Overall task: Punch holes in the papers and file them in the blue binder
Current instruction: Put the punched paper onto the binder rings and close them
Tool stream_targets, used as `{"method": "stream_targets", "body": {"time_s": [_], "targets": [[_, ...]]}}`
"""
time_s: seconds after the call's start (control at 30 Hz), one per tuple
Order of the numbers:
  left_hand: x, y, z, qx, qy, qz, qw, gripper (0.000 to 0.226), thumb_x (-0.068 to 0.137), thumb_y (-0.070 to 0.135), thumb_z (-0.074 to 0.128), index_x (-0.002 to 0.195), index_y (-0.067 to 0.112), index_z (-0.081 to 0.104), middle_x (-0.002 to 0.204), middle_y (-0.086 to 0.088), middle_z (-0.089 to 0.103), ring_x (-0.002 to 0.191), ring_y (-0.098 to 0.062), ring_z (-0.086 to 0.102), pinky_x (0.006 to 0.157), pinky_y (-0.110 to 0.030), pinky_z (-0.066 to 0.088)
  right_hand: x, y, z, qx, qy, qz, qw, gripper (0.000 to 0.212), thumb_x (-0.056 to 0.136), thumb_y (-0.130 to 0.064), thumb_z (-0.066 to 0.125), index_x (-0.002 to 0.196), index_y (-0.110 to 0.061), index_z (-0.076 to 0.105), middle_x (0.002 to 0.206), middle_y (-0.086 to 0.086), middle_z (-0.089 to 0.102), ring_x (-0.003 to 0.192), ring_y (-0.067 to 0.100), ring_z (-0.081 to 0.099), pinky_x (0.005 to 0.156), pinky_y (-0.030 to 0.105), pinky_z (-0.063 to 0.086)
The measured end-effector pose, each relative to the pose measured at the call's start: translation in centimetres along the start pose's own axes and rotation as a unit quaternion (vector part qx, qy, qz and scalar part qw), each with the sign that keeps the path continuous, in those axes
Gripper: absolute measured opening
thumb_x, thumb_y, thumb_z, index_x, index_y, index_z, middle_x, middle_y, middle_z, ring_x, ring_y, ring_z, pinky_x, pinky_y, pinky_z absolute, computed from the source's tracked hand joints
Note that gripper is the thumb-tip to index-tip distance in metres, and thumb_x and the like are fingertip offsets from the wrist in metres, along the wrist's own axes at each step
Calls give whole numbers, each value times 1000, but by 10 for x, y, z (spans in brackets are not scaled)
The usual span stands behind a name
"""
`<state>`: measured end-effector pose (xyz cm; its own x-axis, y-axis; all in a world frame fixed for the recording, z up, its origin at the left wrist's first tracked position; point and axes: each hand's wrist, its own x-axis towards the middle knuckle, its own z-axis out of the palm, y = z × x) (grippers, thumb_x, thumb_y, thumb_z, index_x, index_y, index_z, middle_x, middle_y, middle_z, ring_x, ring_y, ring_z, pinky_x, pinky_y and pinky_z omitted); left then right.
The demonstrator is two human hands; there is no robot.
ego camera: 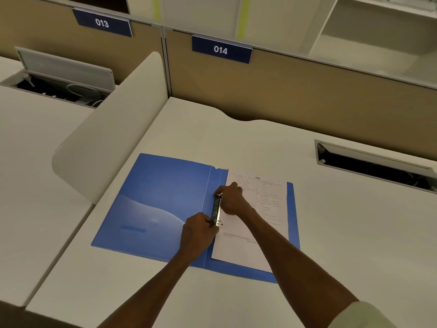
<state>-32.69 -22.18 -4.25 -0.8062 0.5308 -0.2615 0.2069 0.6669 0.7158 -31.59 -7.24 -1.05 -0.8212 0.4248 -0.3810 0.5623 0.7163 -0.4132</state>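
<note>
The left hand [197, 235] pinches the near end of the ring clip [216, 210]; the right hand [230, 198] pinches its far end. The clip is stiff sprung metal, probably best worked from both ends. The paper [255, 221], thin, floppy and printed, lies on the binder [160, 197], open flat on the bench [354, 233].

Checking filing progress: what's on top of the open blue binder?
On the blue binder: printed paper on its right half, metal ring clip at the spine. Left hand and right hand cover the clip's ends and the paper's punched edge.
</note>
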Motion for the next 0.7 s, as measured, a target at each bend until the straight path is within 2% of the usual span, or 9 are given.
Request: {"method": "stream_targets", "body": {"time_s": [0.1,0.27,0.33,0.4,0.5,0.63,0.7], "targets": [[-3,1,-1,-5,9,8,1000,21,84,29,69,92,10,68,88,-6,72,67,-8,54,55,-7,33,2,-2,-5,38,15,-10,999,38,87,3,49,121,-10,59,113,10,54,120,32,37,97,36,30],[-8,1,-4,-10,27,38,999,19,84,27,70,91,9,67,89,-5,71,73,-12,60,62,-10,41,1,2,-12,86,47,-4,995,31,82,8,54,106,-7,68,120,10,65,117,28,53,104,42,38],[-10,3,-4,-17,29,52,998,19,86,26,68,93,9,68,91,-7,71,76,-14,61,71,-16,47,-1,6,-15,125,59,7,990,32,80,11,54,102,-5,69,119,9,66,113,25,57,100,39,43],[-13,4,-3,-21,29,73,997,20,87,26,67,95,8,68,92,-9,70,78,-14,59,79,-22,51,-5,10,-16,144,66,12,987,34,80,12,51,102,-6,69,118,9,66,107,24,60,87,30,46],[-18,6,0,-22,25,100,994,27,85,30,68,102,9,69,96,-8,69,83,-13,59,81,-19,47,-11,14,-16,153,76,15,985,38,79,14,49,103,-8,69,117,8,65,102,22,60,75,26,42],[-24,7,5,-38,-9,90,995,38,81,38,71,108,11,65,105,-6,65,95,-19,63,83,-20,45,-16,23,-14,163,86,26,983,39,79,14,50,107,-8,67,115,9,64,103,22,60,70,21,42],[-25,6,5,-38,-17,94,995,43,80,39,72,111,11,64,107,-7,64,98,-21,62,88,-25,48,-19,26,-13,164,93,36,981,39,80,12,53,111,-9,65,116,11,64,107,23,59,77,23,43]]}}
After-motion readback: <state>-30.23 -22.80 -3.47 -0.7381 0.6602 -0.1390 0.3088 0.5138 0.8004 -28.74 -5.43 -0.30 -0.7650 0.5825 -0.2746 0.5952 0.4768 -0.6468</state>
